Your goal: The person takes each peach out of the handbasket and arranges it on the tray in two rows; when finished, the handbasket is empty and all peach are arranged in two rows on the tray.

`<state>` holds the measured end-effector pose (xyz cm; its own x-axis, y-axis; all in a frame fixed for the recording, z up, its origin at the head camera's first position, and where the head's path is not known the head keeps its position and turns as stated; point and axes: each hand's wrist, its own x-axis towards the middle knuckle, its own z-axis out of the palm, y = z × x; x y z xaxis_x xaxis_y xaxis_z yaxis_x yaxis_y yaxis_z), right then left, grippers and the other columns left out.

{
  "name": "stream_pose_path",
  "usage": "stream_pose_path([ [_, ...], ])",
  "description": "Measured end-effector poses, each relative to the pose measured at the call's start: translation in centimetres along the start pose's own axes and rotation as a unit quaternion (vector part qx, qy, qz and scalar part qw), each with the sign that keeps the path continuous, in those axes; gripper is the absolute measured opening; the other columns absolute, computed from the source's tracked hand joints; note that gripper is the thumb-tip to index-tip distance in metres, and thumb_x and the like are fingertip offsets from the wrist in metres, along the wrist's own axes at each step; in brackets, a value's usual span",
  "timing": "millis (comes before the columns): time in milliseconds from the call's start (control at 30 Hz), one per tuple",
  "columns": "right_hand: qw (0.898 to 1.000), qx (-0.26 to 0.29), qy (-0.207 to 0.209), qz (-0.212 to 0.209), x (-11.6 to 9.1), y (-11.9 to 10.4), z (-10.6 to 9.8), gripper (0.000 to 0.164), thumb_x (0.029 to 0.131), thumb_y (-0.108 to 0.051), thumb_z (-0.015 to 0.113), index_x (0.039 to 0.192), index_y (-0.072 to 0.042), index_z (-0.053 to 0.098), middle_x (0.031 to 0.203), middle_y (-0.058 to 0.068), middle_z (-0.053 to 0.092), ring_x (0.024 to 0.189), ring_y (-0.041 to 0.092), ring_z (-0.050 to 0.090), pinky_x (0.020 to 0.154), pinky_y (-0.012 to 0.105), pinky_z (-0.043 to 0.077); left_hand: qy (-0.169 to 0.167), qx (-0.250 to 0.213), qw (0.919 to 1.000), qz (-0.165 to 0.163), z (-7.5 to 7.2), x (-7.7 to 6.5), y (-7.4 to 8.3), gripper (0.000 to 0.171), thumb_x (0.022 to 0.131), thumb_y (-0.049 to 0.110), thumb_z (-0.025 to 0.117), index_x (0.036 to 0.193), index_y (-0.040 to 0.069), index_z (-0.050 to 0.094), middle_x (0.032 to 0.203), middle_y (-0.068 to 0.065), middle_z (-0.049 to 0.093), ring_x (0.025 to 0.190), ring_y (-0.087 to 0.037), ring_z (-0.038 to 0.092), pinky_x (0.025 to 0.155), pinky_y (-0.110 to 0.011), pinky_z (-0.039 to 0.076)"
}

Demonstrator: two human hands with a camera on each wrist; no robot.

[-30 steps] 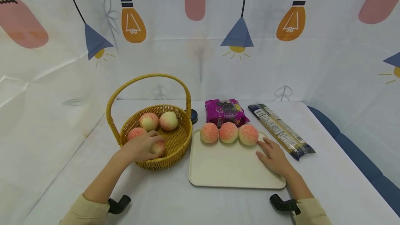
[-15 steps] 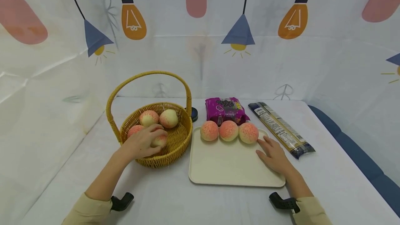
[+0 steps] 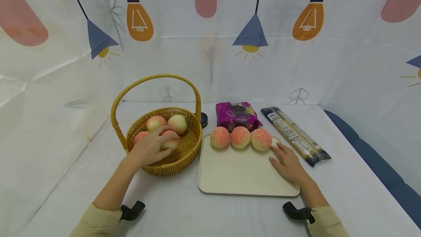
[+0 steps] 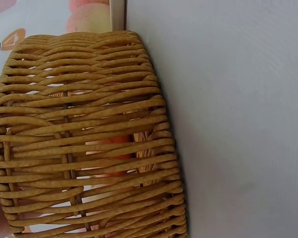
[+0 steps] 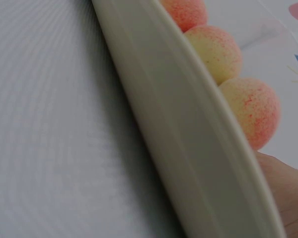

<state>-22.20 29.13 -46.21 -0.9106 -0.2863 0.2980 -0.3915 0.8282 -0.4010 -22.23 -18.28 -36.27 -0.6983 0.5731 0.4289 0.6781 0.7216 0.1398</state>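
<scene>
A wicker basket (image 3: 189, 158) with a tall handle holds several pink-and-cream peaches, among them a pale one (image 3: 177, 124) and a redder one (image 3: 155, 123). Reaching over its near rim, my left hand (image 3: 148, 150) grips a peach (image 3: 170, 142) between thumb and fingers. The basket's woven side (image 4: 89, 114) hides most of that grip in the left wrist view. On a cream tray (image 3: 243, 175), three peaches stand in a row along the back edge. My right hand (image 3: 289, 165) rests at the tray's right side, fingers extended, fingertips beside the rightmost peach (image 3: 261, 139).
Behind the tray lies a purple snack packet (image 3: 236, 115). A long packet (image 3: 296, 136) with dark ends lies slantwise to its right. A small dark round object (image 3: 204, 120) sits behind the basket, and a blue chair back (image 3: 368, 153) stands past the table's right edge.
My left hand has moved a little right and up inside the basket, with the peach in its grip. The right hand and the row on the tray stay put.
</scene>
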Motion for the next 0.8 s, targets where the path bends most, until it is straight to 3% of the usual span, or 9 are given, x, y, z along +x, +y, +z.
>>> stream_pose_path([
  [333, 1.000, -0.005, 0.009, -0.010, -0.08, 0.12, 0.22, 0.047, 0.088, -0.022, 0.058, 0.126, 0.004, 0.050, 0.132, 0.033, 0.037, 0.118, 0.050, 0.033, 0.093, 0.063, 0.024, -0.003, -0.006, 0.9996, -0.026, 0.04, 0.35, 0.42, 0.026, 0.078, 0.026, 0.073, 0.102, 0.022, 0.064, 0.107, -0.006, 0.051, 0.075, -0.015, 0.051, 0.056, -0.031, 0.045],
  [800, 1.000, -0.008, 0.000, 0.002, 0.00, 0.08, 0.18, 0.046, 0.088, -0.021, 0.058, 0.127, 0.004, 0.050, 0.133, 0.033, 0.036, 0.119, 0.050, 0.033, 0.094, 0.062, 0.024, 0.013, -0.014, 0.9991, -0.037, 0.26, 0.66, 0.77, 0.030, 0.079, 0.028, 0.072, 0.107, 0.023, 0.062, 0.111, -0.009, 0.052, 0.092, -0.024, 0.054, 0.069, -0.044, 0.048],
])
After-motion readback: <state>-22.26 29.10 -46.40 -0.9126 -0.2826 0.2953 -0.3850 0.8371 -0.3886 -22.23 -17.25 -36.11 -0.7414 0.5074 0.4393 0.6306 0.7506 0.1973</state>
